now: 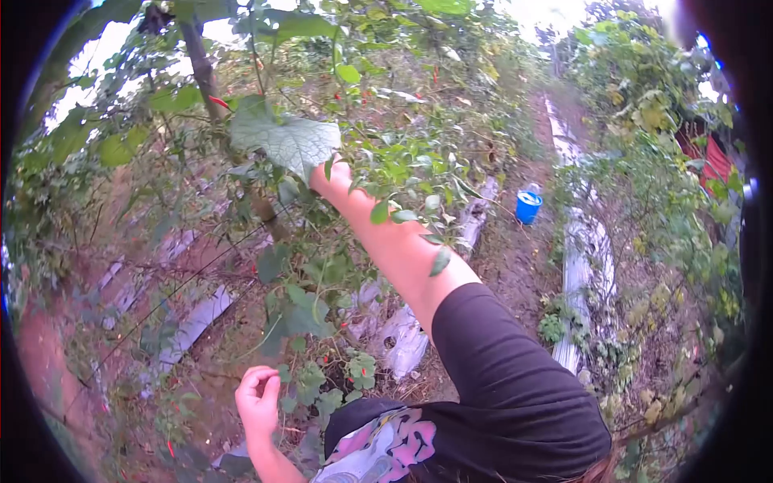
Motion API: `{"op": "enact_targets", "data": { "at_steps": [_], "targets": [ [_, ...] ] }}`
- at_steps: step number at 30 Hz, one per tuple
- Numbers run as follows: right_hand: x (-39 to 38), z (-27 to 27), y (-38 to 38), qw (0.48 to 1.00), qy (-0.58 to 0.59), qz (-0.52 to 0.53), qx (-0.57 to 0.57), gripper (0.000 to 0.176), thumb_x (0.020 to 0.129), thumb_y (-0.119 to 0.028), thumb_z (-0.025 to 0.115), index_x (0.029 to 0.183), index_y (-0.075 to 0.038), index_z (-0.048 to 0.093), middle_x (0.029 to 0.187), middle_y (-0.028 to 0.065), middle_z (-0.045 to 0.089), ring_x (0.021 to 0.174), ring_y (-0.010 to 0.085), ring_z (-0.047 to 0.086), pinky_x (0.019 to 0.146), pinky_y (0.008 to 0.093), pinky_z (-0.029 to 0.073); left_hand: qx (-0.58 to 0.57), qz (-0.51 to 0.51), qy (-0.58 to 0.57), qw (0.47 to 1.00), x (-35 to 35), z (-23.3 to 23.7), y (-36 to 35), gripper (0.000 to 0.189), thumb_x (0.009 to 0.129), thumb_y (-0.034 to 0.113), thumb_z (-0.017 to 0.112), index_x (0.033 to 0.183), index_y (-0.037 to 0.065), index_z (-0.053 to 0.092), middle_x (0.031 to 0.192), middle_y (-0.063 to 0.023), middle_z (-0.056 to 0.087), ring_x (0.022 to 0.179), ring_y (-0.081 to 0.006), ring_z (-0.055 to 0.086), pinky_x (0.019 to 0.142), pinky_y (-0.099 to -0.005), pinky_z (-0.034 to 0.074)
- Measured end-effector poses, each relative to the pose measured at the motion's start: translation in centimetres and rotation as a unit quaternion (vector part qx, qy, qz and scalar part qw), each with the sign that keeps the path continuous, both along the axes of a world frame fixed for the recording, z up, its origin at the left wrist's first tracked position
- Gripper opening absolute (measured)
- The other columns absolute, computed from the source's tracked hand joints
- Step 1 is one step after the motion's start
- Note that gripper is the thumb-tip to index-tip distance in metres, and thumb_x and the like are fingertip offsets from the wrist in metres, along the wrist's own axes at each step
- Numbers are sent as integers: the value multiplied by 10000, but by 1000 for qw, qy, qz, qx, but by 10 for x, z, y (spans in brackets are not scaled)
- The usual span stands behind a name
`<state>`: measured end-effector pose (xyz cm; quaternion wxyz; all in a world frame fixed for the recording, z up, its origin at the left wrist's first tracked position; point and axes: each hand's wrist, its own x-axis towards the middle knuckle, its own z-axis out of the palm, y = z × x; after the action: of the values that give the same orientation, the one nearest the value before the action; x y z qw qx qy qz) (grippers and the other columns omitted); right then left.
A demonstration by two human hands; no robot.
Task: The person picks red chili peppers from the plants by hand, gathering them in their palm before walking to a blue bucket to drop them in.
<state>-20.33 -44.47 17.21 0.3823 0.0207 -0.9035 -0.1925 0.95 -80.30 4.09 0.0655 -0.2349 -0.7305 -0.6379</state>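
Two bare hands in view, working among dense green plants. Right arm is stretched up and forward, dark sleeve (507, 354) at its base, leaves lying across the forearm (386, 233). Right hand (328, 179) is mostly hidden behind a big pale-green leaf (290, 138), so cannot tell whether its grip is open, closed or on something. Left hand (259, 396) sits low, beside lower foliage (310, 378), fingers curled toward the thumb; no object shows in it, but the palm is hidden, so cannot tell if something small is inside. Nearest thing to the right hand is that big leaf, with a leafy plant (398, 165) just right of it. One red pod (218, 102) hangs left of the leaf, apart from the hand; smaller red spots dot the growth. Blue bucket (528, 208) stands on the dirt path (511, 266), near the left edge of the pale ground strip (578, 249). Step in hand reads as a reach into the foliage, contact unconfirmed. Next move calls for fingers clear of the leaf and a light touch around the stems.
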Motion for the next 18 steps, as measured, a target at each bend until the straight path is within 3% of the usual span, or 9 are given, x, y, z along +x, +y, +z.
{"op": "enact_targets", "data": {
  "at_steps": [3, 5, 8, 9, 11, 13, 14, 16, 18],
  "targets": [
    [11, -10, -4, 982, 74, -67, 158, 205, 779, -200, 558, 917, -94, 666, 873, 58, 630, 834, 275, 577, 699, 461, 433, 2, -3, -20, 1000, 6, 0, 0, 53, 808, -29, 578, 858, -19, 591, 911, -17, 551, 759, -60, 501, 676, -197, 409],
    [2, -9, -2, 977, 140, -60, 149, 250, 770, -203, 558, 961, -96, 680, 928, 65, 648, 907, 307, 599, 760, 496, 450, -2, -7, -25, 1000, 8, -1, -1, 53, 808, -25, 582, 861, -20, 591, 912, -17, 551, 760, -61, 501, 677, -196, 409],
    [-88, -6, 31, 908, 355, 175, -137, 187, 807, -205, 509, 908, -109, 635, 958, 51, 632, 930, 230, 590, 791, 384, 438, 0, -11, -31, 999, 11, -4, -3, 55, 809, -21, 588, 864, -21, 590, 918, -16, 551, 760, -60, 502, 681, -196, 409],
    [-77, 19, 25, 800, 338, 353, -348, 162, 801, -210, 507, 861, -112, 622, 926, 45, 634, 901, 214, 596, 767, 361, 444, 3, -12, -33, 999, 12, -5, -3, 56, 809, -19, 589, 865, -21, 590, 920, -16, 551, 760, -60, 503, 683, -196, 409],
    [-40, 60, 8, 658, 251, 386, -596, 147, 778, -242, 517, 763, -111, 582, 847, 36, 628, 831, 186, 603, 729, 311, 447, 13, -15, -37, 999, 15, -7, -2, 58, 807, -25, 586, 865, -22, 589, 918, -23, 554, 769, -71, 511, 692, -204, 416],
    [7, 112, 11, 870, 69, 28, -488, 193, 726, -279, 578, 696, -91, 545, 726, 40, 586, 688, 154, 583, 603, 293, 428, 14, -25, -25, 999, 16, -9, 0, 60, 801, -32, 587, 860, -26, 593, 917, -35, 559, 782, -87, 527, 698, -214, 429],
    [-46, 79, 35, 768, 254, 234, -540, 187, 729, -252, 594, 746, -66, 582, 747, 42, 596, 670, 143, 582, 574, 301, 445, 10, -23, -14, 1000, 16, -9, 2, 60, 795, -35, 590, 855, -29, 596, 917, -42, 561, 790, -96, 538, 699, -219, 438],
    [6, 70, 25, 408, 25, 493, -768, 132, 770, -169, 582, 835, -66, 631, 776, 75, 603, 636, 128, 540, 544, 332, 438, -13, -12, -5, 1000, 17, -9, -3, 58, 790, -34, 592, 847, -29, 599, 912, -54, 571, 815, -124, 559, 725, -238, 455],
    [48, 58, 8, 314, 71, 355, -878, 119, 803, -164, 555, 768, -52, 576, 707, 63, 561, 586, 145, 519, 501, 295, 410, 1, -21, -42, 999, 18, -7, -4, 71, 796, -8, 603, 866, -2, 609, 879, -53, 582, 825, -128, 561, 741, -242, 448]
  ]
}}
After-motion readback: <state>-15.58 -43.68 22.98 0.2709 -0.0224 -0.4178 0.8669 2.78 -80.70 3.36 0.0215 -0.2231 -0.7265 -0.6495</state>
